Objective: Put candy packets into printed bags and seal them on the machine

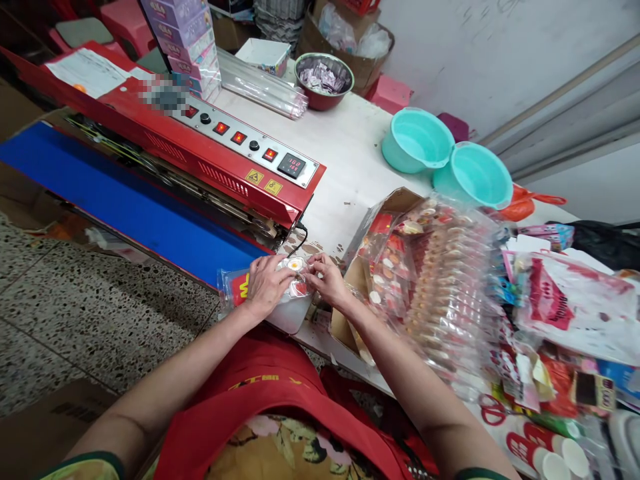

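Observation:
A clear plastic bag [226, 291] lies at the near end of the blue conveyor belt [150, 213], over a small whitish plate [291, 316]. Inside it I see a red piece with yellow lettering [241, 289], a small toy fried egg [295, 265] and another red item [300, 288]. My left hand [265, 287] is curled over the bag's middle, its thumb reaching toward the egg. At the bag's right end, my right hand [327, 279] pinches the plastic with thumb and fingers. My palms hide part of the contents.
A red sealing machine [225, 153] with lit switches runs along the belt. On my right, a cardboard box [353, 267] holds many filled bags [445, 267]. Behind stand two turquoise basins [417, 140] and a metal bowl of sachets [325, 80]. Red-handled scissors [493, 409] lie far right.

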`<state>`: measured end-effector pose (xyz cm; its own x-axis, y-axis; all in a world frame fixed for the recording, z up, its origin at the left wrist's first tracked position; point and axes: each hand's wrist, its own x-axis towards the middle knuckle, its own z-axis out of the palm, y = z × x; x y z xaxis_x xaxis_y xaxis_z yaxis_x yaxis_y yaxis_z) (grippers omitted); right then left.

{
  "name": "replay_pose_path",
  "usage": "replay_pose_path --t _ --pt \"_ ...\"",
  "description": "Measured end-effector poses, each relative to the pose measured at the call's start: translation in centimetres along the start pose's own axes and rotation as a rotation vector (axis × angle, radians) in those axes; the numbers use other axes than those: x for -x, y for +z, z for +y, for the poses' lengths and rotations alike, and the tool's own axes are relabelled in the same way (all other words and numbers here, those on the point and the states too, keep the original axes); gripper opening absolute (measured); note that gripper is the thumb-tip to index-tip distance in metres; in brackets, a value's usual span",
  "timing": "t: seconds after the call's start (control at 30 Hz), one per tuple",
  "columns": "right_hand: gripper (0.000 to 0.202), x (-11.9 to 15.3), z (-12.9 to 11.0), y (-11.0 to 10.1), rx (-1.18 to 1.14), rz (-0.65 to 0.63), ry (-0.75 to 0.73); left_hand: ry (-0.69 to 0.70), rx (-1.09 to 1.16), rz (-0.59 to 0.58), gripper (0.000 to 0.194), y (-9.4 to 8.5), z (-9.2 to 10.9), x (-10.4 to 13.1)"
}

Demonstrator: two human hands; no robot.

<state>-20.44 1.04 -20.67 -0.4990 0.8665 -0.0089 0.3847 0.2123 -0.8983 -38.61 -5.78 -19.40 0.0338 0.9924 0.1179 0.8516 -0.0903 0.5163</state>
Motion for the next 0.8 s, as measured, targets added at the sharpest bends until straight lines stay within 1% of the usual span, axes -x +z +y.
replay_pose_path --t 0.13,0.23,0.33,0.4,0.47,0.53,0.57,0.63,0.7,0.8 --pt "0.016 0.0 0.3 0.1 -0.049 0.044 0.073 0.128 -0.059 0.030 0.017 0.7 0.0 0.6" --pt "0.014 -0.2 0.3 0.3 -0.044 0.012 0.181 0.211 -0.135 0.021 0.021 0.9 -0.1 1.0" --pt "0.014 -0.8 -0.3 0.5 0.095 -0.048 0.262 0.289 -0.201 -0.031 0.024 0.8 -0.1 1.2" --pt "0.015 -1.2 -0.9 0.5 0.203 -0.064 0.245 0.308 -0.228 -0.065 0.024 0.6 0.0 1.1" --pt "0.014 -1.3 -1.3 0.2 0.229 -0.065 0.212 0.300 -0.236 -0.077 0.024 0.4 0.0 1.0" --pt "0.007 -0.8 -1.4 -0.3 0.126 -0.039 0.222 0.281 -0.215 -0.061 0.024 0.2 -0.1 0.9" --pt "0.009 -0.3 -1.4 -0.6 0.043 -0.012 0.247 0.267 -0.193 -0.046 0.024 0.2 -0.3 0.8" --pt "0.023 1.1 -1.4 -0.8 -0.105 0.062 0.304 0.217 -0.132 -0.007 0.023 0.1 -0.5 0.8" --pt "0.031 2.4 -1.4 -0.5 -0.150 0.133 0.348 0.141 -0.070 0.036 0.026 0.1 -0.7 1.0" --pt "0.035 3.7 -1.9 0.7 -0.130 0.287 0.407 0.016 0.015 0.066 0.043 -0.2 -0.9 1.4"
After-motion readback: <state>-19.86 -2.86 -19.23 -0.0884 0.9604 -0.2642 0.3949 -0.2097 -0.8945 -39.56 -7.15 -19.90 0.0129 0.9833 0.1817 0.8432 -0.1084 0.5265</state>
